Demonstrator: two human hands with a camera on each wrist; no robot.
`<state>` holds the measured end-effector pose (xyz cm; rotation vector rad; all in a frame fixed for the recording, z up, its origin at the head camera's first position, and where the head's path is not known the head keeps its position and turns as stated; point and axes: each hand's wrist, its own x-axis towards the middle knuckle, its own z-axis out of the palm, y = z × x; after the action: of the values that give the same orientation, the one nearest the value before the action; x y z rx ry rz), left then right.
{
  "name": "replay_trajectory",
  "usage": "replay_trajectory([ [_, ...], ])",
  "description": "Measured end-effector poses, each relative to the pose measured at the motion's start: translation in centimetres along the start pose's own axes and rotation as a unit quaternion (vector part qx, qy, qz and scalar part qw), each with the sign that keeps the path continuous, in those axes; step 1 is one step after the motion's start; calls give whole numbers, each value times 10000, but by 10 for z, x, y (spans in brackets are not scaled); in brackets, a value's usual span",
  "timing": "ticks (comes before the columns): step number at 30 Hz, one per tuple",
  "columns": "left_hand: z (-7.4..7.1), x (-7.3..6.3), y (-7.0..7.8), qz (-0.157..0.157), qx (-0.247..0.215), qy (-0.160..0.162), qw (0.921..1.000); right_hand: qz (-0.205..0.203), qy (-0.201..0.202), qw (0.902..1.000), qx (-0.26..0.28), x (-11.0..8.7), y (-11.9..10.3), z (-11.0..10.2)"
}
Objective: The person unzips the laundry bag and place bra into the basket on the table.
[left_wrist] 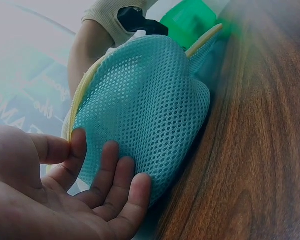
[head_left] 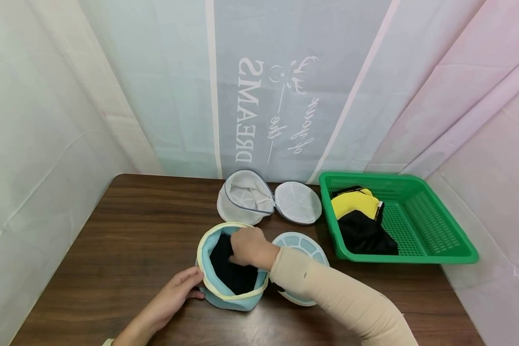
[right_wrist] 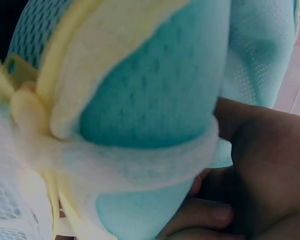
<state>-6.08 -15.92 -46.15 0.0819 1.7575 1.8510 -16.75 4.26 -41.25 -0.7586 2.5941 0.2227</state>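
Note:
A light-blue mesh laundry bag (head_left: 233, 302) with a yellow zip edge stands unzipped on the table, its round lid (head_left: 300, 242) folded out to the right. Black cloth (head_left: 238, 279) lies inside. My left hand (head_left: 179, 293) pinches the bag's near-left rim between thumb and forefinger; its other fingers touch the mesh wall (left_wrist: 145, 105). Reaching into the opening, my right hand (head_left: 248, 246) has curled fingers around part of the black cloth. The right wrist view shows dark fabric between thumb and fingers (right_wrist: 205, 215), with the bag's blue lining close by. Its fingertips are partly hidden.
Behind the blue bag sits a white mesh laundry bag (head_left: 238, 211), open, with its round lid (head_left: 298, 203) beside it. A green basket (head_left: 415, 259) at the right holds a yellow item (head_left: 354, 204) and black cloth (head_left: 365, 235). Printed curtains hang behind the table.

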Motion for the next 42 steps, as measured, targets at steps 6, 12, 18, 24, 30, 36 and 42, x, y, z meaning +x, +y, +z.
replay_trajectory([
  [6,0,0,0,-50,-8,48,10000,-35,-120,9999,114,3,1,2],
  [12,-1,0,-1,-50,-29,73,10000,-8,-401,9957,833,7,5,2],
  [18,0,1,-1,-2,-31,51,10000,-1,-619,9830,1728,9,10,1],
  [24,1,1,0,-20,-11,89,10000,-270,-537,9912,1180,9,10,5],
  [30,1,0,-1,18,-14,68,10000,-394,-601,9915,1085,9,11,6],
  [36,1,-1,0,45,-8,108,9999,-490,-865,9783,1821,7,16,0],
  [42,1,-1,1,62,84,190,9998,-538,-1054,9616,2475,6,22,-4],
])
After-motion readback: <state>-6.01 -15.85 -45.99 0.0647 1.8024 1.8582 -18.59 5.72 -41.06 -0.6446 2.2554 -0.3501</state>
